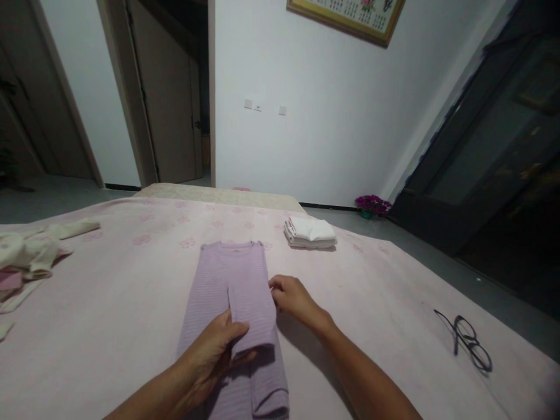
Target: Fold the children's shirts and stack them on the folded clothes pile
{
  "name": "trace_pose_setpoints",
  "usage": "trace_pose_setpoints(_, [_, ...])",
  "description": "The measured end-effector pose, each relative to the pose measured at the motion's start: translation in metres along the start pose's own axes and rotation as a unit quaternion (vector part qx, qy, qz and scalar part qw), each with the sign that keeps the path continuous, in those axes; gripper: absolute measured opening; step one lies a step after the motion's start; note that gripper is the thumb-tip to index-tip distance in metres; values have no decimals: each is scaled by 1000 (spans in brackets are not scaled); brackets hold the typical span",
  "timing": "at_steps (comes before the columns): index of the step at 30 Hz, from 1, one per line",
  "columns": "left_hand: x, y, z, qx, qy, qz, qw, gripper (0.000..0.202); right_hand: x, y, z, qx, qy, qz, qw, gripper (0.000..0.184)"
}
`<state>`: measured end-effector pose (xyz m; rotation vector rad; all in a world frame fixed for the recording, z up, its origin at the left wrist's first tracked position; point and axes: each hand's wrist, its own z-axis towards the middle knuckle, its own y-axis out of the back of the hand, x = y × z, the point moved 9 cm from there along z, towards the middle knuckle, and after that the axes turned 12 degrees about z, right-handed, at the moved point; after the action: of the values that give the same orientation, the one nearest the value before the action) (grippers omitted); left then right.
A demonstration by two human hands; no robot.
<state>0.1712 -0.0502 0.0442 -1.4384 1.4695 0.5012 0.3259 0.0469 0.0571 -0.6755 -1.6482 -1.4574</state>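
Observation:
A lavender ribbed long-sleeved shirt (205, 303) lies in a long narrow shape on the pink bedspread, its neckline at the far end. Its sides are turned inward, and one sleeve lies along the top. My left hand (219, 344) grips the raised sleeve end, thumb on top and fingers beneath the cloth. At the shirt's right edge, my right hand (291, 297) is closed with its fingertips on the fabric. The cloth partly hides those fingertips.
Folded white clothes (311, 233) are stacked beyond my right hand. Black-framed glasses (470, 341) lie at the right. Loose cream and pink clothes (32, 256) are heaped at the left. The flowered bedspread (118, 280) covers a wide surface before a white wall.

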Motion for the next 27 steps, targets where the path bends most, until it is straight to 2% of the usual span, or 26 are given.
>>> trace_pose_setpoints(2, [8, -5, 1, 14, 6, 15, 1000, 44, -7, 21, 23, -53, -14, 10, 998, 31])
trace_pose_setpoints(5, [10, -12, 1, 39, -4, 19, 999, 45, 5, 39, 55, -115, 22, -58, 991, 32])
trace_pose_setpoints(9, [10, -11, -1, 31, 2, 19, 999, 46, 21, 33, 97, -112, 44, -158, 980, 39])
trace_pose_setpoints(14, [15, -14, -1, 35, 37, 1, 999, 45, 16, 9, 137, -83, 27, -202, 976, 41])
trace_pose_setpoints(18, [26, -13, -2, 34, 69, -25, 997, 44, 5, -9, 144, -62, 25, -235, 970, 33])
trace_pose_setpoints(23, [47, -1, -10, 14, 119, -65, 991, 42, 6, -7, 134, -65, 35, -257, 964, 37])
trace_pose_setpoints(27, [52, -2, -29, 71, 144, -29, 987, 33, 20, -1, 111, -90, 48, -270, 958, 44])
